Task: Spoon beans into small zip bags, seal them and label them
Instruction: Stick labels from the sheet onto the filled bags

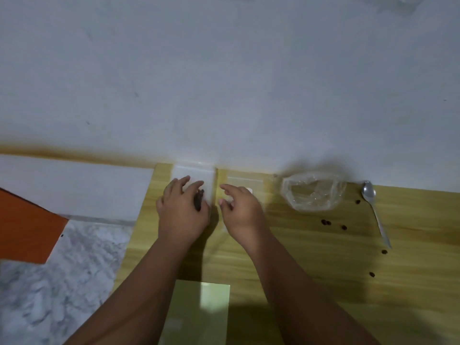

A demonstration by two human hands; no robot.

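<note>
pale green sheet (214, 302) lay between the forearms. a crumpled clear bag (313, 192), a spoon (368, 192) and stray beans (326, 222) lay to the right. left hand (181, 212) rested flat on the small zip bag (196, 174), half hiding it. right hand (242, 212) hovered beside, fingers curled, grip unclear. wooden table (323, 270), white wall (224, 83), marble floor (62, 270).

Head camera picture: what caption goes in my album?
Left hand rests on a zip bag of beans; spoon lies nearby.
</note>
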